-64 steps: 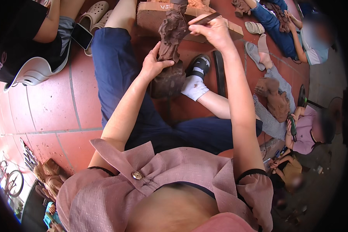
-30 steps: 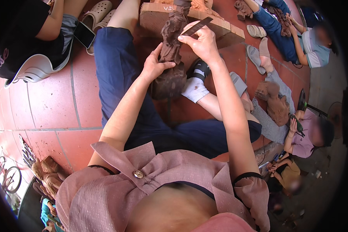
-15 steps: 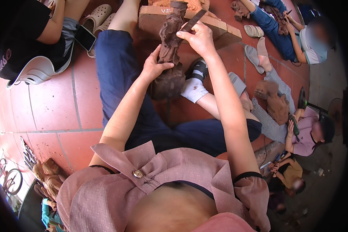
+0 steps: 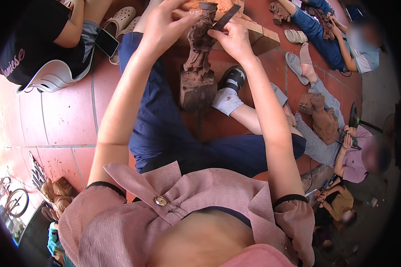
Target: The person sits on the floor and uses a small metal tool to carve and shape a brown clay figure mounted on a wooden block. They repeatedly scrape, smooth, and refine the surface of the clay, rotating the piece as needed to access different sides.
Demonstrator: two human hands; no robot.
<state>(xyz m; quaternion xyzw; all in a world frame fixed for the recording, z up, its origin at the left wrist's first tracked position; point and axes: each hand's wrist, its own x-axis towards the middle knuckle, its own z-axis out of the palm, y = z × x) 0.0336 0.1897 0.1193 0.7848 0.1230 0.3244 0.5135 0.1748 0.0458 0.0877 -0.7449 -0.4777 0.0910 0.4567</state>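
Note:
A dark brown carved wooden statue [image 4: 198, 60] stands on its square base between my legs, leaning slightly against or in front of a wooden block. My right hand [image 4: 236, 42] grips a dark flat strip [image 4: 227, 17], possibly sandpaper or a file, its lower end against the statue's upper part. My left hand [image 4: 167, 26] is up beside the statue's top, fingers stretched toward it and apart; whether the fingertips touch it I cannot tell. The statue's middle and base are unheld.
A pale wooden block [image 4: 258, 33] lies behind the statue. To the left sits a person in a black top with a cap [image 4: 58, 75] and a phone [image 4: 107, 43]. At right, other people handle carvings, among them a brown carving [image 4: 323, 118]. Clogs [image 4: 122, 20] lie on the tiles.
My left hand has let go of the statue's lower part and risen to beside its top. My right hand keeps the dark strip at the upper part, shifted slightly.

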